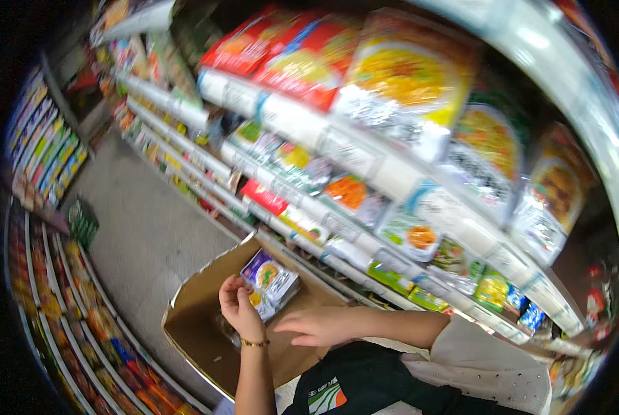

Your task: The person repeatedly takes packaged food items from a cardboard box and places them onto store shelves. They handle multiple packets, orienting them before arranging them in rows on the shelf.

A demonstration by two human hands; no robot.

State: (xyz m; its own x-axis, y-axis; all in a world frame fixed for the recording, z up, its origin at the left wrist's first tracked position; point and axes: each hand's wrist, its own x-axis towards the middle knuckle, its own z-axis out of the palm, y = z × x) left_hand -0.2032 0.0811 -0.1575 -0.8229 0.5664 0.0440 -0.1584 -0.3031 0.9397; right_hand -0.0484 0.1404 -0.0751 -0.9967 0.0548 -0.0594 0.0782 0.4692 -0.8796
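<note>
My left hand (241,309), with a beaded bracelet at the wrist, is over an open cardboard box (192,314). Its fingers are loosely curled and apart, and I see nothing in them. Inside the box lie purple-and-white food packets (272,276) picturing a bowl of food, just beyond my left fingertips. Part of a yellow-printed packet (256,300) shows beside that hand. My right hand (322,327) reaches in from the right, fingers extended and holding nothing visible. It is above the box, close to the near end of the packets. Clear wrapping lower in the box is partly hidden by my left wrist.
Tiered store shelves run along the right, with large food pouches (400,78) above a white price rail (340,148). Smaller packets (346,194) fill lower tiers. Another stocked shelf (97,332) curves along the left. Grey floor (143,207) lies between, with a dark green object (82,220).
</note>
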